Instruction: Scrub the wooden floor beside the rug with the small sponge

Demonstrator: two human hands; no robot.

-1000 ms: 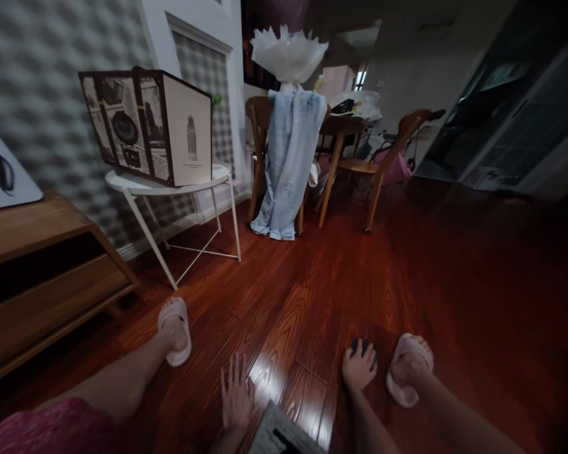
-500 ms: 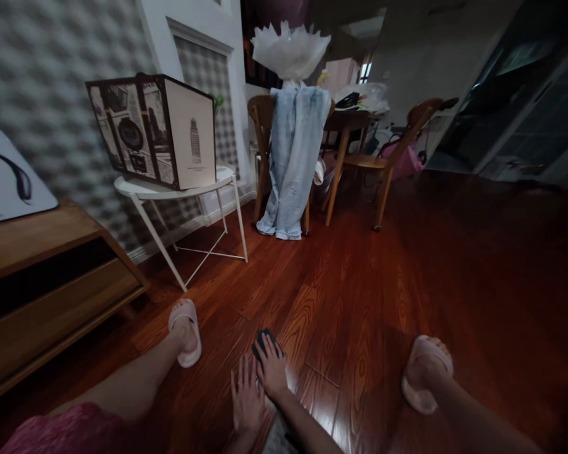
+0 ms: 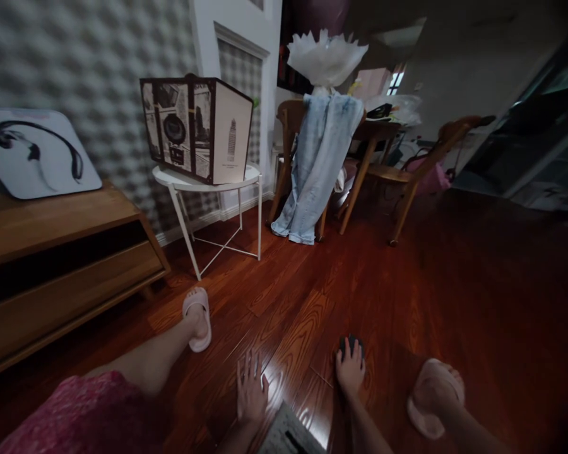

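Note:
I sit on a red-brown wooden floor (image 3: 407,296) with both legs stretched out in pale pink slippers. My left hand (image 3: 250,394) lies flat on the boards with its fingers spread, holding nothing. My right hand (image 3: 350,371) presses down on a small dark rounded object (image 3: 351,344) on the floor, fingers curved over it. A grey patterned item (image 3: 288,435) lies between my arms at the bottom edge; what it is I cannot make out.
A white round side table (image 3: 208,180) carries a printed box (image 3: 196,129). A low wooden cabinet (image 3: 61,252) stands at left with a white board on top. Wooden chairs and a dining table stand behind, one chair draped with light blue jeans (image 3: 319,167).
My right hand slid the dark object left until it was beside my left hand, then back to the right. The view has swung left. My left hand stayed flat on the floor.

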